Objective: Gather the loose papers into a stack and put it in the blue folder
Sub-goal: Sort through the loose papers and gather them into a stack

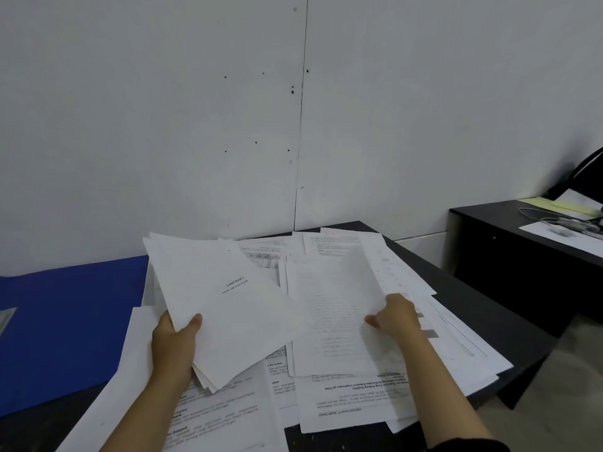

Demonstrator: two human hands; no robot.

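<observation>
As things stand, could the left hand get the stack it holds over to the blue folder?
Probably yes. The left hand grips the paper stack raised off the desk, and the blue folder lies just beside it, with nothing between.

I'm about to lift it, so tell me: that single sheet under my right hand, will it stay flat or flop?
Likely floppy: the sheet that the right hand pinches is one thin page, with print showing through. Probably very light, so it should lift easily. It may slide or drag neighbours, since it lies on other loose papers. The stack in the left hand looks stiffer.
</observation>
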